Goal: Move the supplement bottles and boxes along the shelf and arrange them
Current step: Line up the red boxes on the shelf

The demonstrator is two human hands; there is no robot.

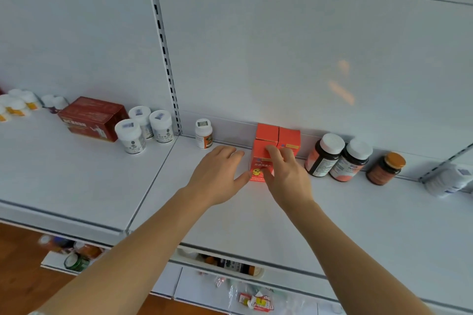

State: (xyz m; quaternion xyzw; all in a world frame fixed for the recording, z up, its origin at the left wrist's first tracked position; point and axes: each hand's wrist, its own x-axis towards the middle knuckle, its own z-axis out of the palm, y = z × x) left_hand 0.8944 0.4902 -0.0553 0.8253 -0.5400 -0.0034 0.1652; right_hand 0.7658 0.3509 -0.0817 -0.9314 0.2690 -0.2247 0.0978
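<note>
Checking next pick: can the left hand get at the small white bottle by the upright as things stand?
Probably yes. The left hand lies open on the shelf, just in front of the small white bottle, with bare shelf between them. The orange boxes stand to its right, under the right hand.

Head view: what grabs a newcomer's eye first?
The bright orange boxes at mid-shelf against the back wall, with the right hand gripping the front one and the left hand open beside it. Next, three dark bottles to their right and the dark red box far left.
</note>
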